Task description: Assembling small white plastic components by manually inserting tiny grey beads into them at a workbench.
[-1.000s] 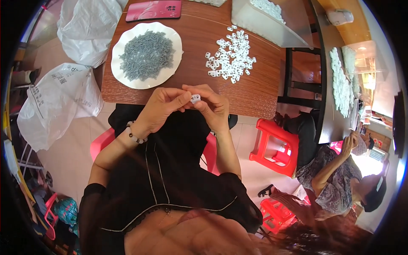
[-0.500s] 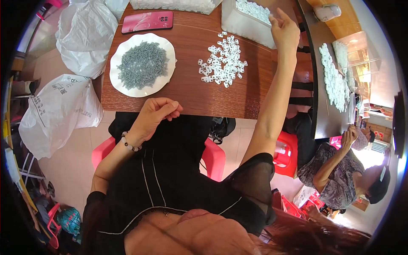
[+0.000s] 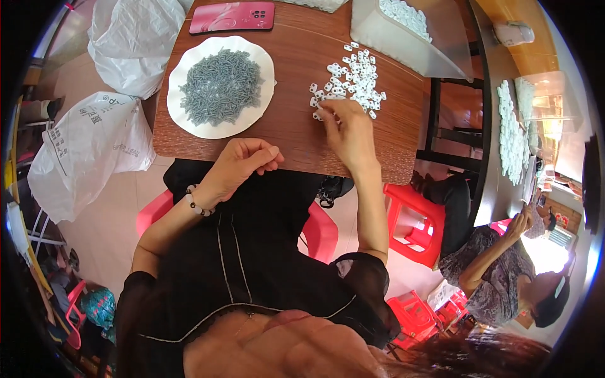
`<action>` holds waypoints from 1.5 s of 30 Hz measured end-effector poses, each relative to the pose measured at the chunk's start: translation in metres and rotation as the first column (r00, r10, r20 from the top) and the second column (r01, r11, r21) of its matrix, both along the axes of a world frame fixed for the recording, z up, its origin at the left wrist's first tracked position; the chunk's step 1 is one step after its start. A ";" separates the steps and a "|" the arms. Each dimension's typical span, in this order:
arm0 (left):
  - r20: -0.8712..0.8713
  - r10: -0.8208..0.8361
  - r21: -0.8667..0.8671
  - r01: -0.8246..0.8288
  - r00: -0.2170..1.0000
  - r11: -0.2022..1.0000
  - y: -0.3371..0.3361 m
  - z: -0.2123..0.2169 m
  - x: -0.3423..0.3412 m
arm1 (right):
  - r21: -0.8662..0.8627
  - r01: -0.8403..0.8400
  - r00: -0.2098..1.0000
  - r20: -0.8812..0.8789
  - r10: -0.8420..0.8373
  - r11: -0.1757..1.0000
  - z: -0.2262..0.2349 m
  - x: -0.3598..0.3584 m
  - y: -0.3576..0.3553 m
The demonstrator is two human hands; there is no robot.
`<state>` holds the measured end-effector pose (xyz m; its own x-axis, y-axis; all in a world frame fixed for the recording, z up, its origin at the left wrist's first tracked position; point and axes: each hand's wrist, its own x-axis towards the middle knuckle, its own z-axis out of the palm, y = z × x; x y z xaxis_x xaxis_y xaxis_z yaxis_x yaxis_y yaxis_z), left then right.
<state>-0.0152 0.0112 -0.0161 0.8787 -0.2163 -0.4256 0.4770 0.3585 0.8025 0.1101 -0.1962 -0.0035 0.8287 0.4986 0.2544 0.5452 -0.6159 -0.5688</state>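
Observation:
A heap of small white plastic pieces with holes lies on the brown wooden table. My right hand is over the near left side of this heap, thumb and fingertips pinched on a small white piece. Close to the table's front edge, my left hand is closed, its thumb pressed against curled fingers; whatever it holds is too hidden to make out. Beyond it stands a white scalloped plate piled with small grey plastic pins.
A pink phone lies behind the plate. At the back right, a translucent bin holds more white pieces. White plastic bags stand left of the table. To the right, a co-worker sits at a dark table bearing white pieces.
My right hand has come down from beside the bin to the near side of the white heap. My left hand stays closed in nearly the same place. The view has shifted slightly.

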 end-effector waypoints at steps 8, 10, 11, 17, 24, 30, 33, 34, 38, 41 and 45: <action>0.019 0.013 0.020 -0.014 1.000 1.000 0.002 0.000 -0.004 | 0.039 -0.142 0.980 0.148 0.135 0.989 -0.020 -0.018 0.062; 0.017 0.038 0.037 -0.039 0.999 0.999 0.004 0.003 -0.007 | 0.042 -0.122 0.983 0.144 0.115 0.992 -0.025 -0.021 0.069; 0.018 0.059 0.049 -0.060 0.998 0.997 0.005 0.006 -0.009 | 0.040 -0.098 0.986 0.142 0.091 0.994 -0.029 -0.022 0.071; 0.289 0.257 0.289 -0.340 0.922 0.895 0.021 0.009 -0.022 | 0.033 -0.035 0.988 0.149 0.030 0.999 -0.035 -0.024 0.080; 0.225 0.204 0.258 -0.260 0.953 0.930 0.029 0.001 -0.021 | 0.047 -0.007 0.983 0.181 -0.002 0.999 -0.029 -0.022 0.063; 0.171 0.149 0.209 -0.184 0.974 0.960 0.011 0.011 -0.009 | 0.219 0.026 1.000 0.007 -0.029 0.975 -0.004 -0.040 0.033; 0.130 0.155 0.103 -0.169 0.979 0.980 0.001 0.016 0.002 | 0.316 0.005 0.994 -0.109 0.031 0.949 -0.001 -0.051 0.026; 0.130 0.152 0.101 -0.165 0.980 0.981 -0.001 0.015 0.004 | 0.359 -0.013 0.988 -0.137 0.066 0.933 0.000 -0.053 0.023; 0.152 0.062 0.092 -0.076 0.987 0.993 -0.006 0.005 0.009 | 0.354 -0.084 0.979 -0.146 0.144 0.931 0.006 -0.058 0.017; 0.224 0.018 0.304 -0.087 0.974 0.949 -0.013 0.002 0.010 | 0.262 -0.120 0.988 -0.068 0.142 0.958 0.007 -0.053 0.013; 0.380 -0.270 0.791 -0.159 0.885 0.591 -0.021 0.004 0.019 | 0.109 -0.039 0.997 0.069 0.031 0.993 0.006 -0.028 0.007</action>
<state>0.0035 -0.0094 -0.0117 0.9983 -0.0417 -0.0412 0.0130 -0.5273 0.8496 0.0818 -0.1890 0.0025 0.7903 0.4926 0.3642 0.6046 -0.5312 -0.5935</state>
